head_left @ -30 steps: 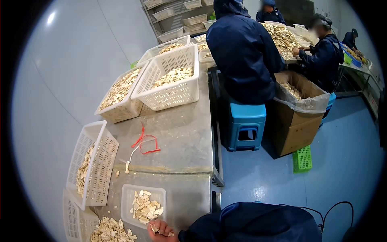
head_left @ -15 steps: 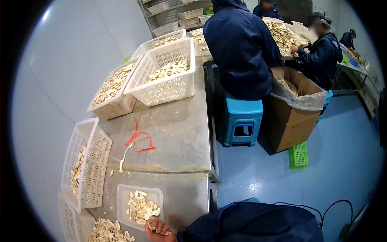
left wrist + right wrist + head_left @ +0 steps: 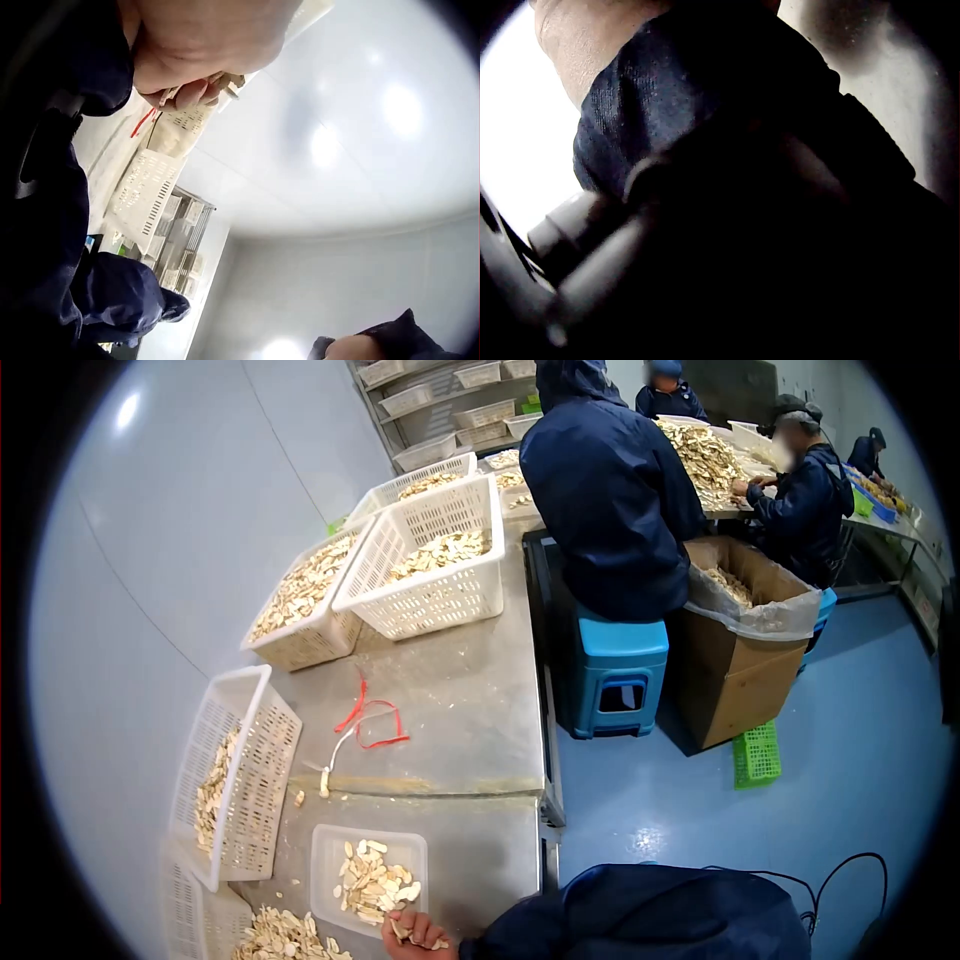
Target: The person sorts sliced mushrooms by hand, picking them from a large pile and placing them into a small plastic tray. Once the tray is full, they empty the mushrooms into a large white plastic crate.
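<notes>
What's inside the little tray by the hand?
Pale slices lie loosely in the tray, some on top of others. What's under the slices is covered, so I can't tell. The left hand hides one corner too.

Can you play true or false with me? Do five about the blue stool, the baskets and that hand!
1. The hand beside the small tray holds pale pieces. True.
2. The red ribbon lies inside the small tray. False: it lies on the metal table, outside the tray.
3. The green basket sits on the floor. True.
4. The cardboard box has nothing draped over its rim. False: a see-through liner hangs over it.
5. The stool is blue. True.
</notes>
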`<state>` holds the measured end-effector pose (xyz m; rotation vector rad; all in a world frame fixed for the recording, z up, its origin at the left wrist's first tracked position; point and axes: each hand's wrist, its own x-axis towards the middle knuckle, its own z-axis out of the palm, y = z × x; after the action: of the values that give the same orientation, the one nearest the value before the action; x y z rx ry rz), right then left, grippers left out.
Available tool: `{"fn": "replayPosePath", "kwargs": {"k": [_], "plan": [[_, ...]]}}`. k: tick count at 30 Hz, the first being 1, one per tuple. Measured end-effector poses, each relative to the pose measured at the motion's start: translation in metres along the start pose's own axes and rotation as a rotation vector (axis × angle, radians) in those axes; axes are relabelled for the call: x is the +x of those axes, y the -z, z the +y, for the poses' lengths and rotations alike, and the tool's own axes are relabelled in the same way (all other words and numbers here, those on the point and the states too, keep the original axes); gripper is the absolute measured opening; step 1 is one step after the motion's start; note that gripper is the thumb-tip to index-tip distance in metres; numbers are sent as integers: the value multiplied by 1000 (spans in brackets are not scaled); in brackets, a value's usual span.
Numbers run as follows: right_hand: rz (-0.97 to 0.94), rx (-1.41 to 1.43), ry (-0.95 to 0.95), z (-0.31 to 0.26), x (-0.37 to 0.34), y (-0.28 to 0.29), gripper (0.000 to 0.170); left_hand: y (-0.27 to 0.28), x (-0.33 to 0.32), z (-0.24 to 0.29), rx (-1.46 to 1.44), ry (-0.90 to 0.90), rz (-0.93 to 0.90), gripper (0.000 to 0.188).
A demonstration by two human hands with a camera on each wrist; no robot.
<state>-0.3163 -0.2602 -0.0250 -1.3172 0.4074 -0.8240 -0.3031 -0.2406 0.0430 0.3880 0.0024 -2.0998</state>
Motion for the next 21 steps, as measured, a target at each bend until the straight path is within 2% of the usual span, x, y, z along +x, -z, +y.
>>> {"fn": "replayPosePath", "kwargs": {"k": [1, 4, 10, 16, 19, 21], "plan": [[0, -4, -3, 0, 1, 0, 19, 5, 4, 1, -22, 25, -120, 25], [-6, -2, -14, 1, 0, -1, 19, 11, 4, 4, 24, 16, -65, 27], [-19, 6, -37, -1, 2, 1, 20, 12, 1, 5, 44, 17, -132, 31], [-27, 5, -54, 7, 6, 0, 20, 15, -1, 5, 65, 0, 0, 33], [-35, 8, -59, 9, 7, 0, 20, 14, 0, 5, 58, 24, -73, 33], [-40, 16, -62, 11, 7, 0, 20, 9, 0, 4, 49, 15, -42, 32]]}}
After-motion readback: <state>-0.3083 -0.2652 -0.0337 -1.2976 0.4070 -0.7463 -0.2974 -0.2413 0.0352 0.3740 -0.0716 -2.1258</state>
